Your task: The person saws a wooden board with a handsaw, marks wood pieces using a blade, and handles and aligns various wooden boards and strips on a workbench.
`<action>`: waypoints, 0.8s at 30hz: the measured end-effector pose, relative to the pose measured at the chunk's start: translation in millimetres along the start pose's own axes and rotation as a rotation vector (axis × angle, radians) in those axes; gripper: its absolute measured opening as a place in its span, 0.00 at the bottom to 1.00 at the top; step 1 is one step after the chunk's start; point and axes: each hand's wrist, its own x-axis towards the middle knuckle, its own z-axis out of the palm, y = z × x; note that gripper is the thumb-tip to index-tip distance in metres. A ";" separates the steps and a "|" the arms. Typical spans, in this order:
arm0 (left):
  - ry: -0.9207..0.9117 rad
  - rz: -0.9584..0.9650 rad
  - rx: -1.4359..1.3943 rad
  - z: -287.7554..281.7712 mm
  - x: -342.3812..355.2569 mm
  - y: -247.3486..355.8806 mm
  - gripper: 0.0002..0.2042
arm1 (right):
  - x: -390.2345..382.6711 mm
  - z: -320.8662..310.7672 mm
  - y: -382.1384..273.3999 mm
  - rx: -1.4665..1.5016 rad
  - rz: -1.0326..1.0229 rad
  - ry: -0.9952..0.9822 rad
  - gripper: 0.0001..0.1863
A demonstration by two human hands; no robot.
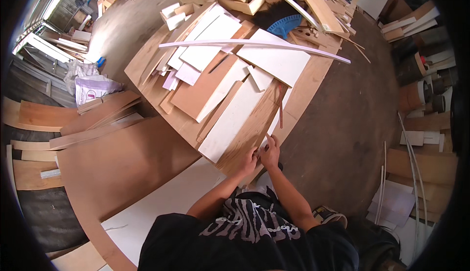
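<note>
My left hand (250, 160) and my right hand (270, 152) are close together at the near corner of a wooden table (309, 86). A narrow white strip (278, 120) runs away from my right hand, whose fingers are closed on its near end. The left fingers are curled too, beside a bare wood-grain board (248, 133); what they grip is hidden. Left of that board lies a long white board (228, 130), with a brown panel (204, 91) beyond it. A thin reddish-brown stick (281, 107) rests just past my right hand.
Wood offcuts and a blue brush (285, 26) are heaped at the table's far end. A long pale strip (254, 42) crosses the pile. Large brown sheets (127, 161) lie to the left. Buckets (413, 96) and boards line the right side, beyond the dark floor (342, 124).
</note>
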 end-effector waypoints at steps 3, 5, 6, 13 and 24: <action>-0.251 -0.096 0.049 -27.9 17.1 40.4 0.16 | -3.5 8.3 34.8 -0.222 -0.084 0.163 0.39; -0.272 -0.089 -0.043 -41.0 25.9 29.4 0.16 | -1.6 6.3 16.5 -0.132 0.012 0.097 0.40; -0.284 -0.083 -0.138 -46.4 29.7 22.1 0.15 | -1.9 3.3 5.7 -0.043 0.101 0.027 0.41; -0.388 -0.030 -0.116 -98.1 97.0 11.1 0.12 | 8.8 18.3 -7.4 -0.172 0.107 0.159 0.42; -0.211 0.129 -0.105 -167.1 120.5 -10.6 0.08 | 16.6 46.0 -17.2 -0.128 0.306 0.320 0.39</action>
